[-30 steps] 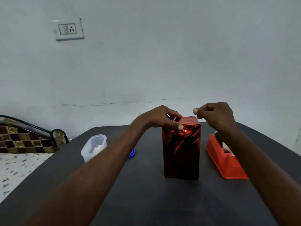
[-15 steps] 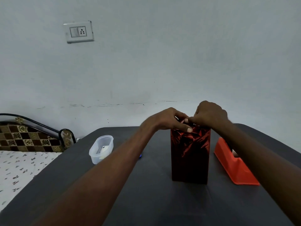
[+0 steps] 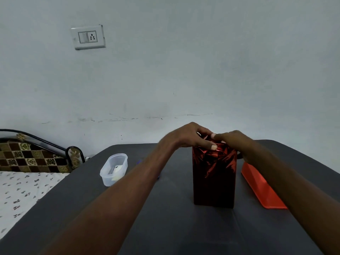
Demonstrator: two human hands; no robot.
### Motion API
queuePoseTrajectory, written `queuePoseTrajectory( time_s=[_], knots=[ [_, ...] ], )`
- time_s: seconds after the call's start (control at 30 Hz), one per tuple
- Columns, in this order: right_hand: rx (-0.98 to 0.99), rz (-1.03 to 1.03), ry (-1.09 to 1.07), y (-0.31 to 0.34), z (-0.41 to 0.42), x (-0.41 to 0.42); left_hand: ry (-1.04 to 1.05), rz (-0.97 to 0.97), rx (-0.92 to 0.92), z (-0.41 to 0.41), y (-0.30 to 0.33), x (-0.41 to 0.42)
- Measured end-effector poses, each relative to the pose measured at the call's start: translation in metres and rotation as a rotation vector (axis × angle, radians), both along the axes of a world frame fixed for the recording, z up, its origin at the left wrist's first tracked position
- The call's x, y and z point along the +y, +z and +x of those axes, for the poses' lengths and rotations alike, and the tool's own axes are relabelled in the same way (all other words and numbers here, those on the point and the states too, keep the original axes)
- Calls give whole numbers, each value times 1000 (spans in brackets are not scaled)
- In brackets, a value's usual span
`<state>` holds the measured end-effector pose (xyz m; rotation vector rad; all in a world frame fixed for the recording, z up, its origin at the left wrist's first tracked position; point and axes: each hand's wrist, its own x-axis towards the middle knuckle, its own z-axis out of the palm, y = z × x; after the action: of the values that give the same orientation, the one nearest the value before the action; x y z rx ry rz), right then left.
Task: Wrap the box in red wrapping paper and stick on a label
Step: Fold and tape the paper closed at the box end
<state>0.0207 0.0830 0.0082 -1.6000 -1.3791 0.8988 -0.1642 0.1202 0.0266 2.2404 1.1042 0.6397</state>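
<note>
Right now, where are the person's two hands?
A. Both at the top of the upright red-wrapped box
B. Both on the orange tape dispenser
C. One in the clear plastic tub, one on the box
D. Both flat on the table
A: the left hand and right hand meet on the folded paper at the top of the red-wrapped box, away from tub and dispenser.

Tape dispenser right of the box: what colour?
Orange-red, the tape dispenser shows in the head view, partly behind the right forearm.

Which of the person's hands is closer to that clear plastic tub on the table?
The left. The left hand rests on top of the wrapped box, on the side facing the plastic tub. The right hand sits on the box's far side, nearer the orange tape dispenser.
</note>
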Motion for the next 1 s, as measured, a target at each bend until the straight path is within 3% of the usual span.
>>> queuePoseTrajectory(
  time_s=[0.4, 0.63, 0.8, 1.0],
  knots=[
    [39, -65, 101, -4, 4, 1, 5, -6, 0, 0, 0, -4],
    [189, -134, 120, 0, 12, -4, 21, -10, 13, 0, 1, -10],
    [57, -97, -17, 4, -5, -6, 5, -25, -27, -1, 2, -13],
    [73, -46, -25, 2, -6, -2, 25, 15, 5, -3, 3, -22]
  ],
)
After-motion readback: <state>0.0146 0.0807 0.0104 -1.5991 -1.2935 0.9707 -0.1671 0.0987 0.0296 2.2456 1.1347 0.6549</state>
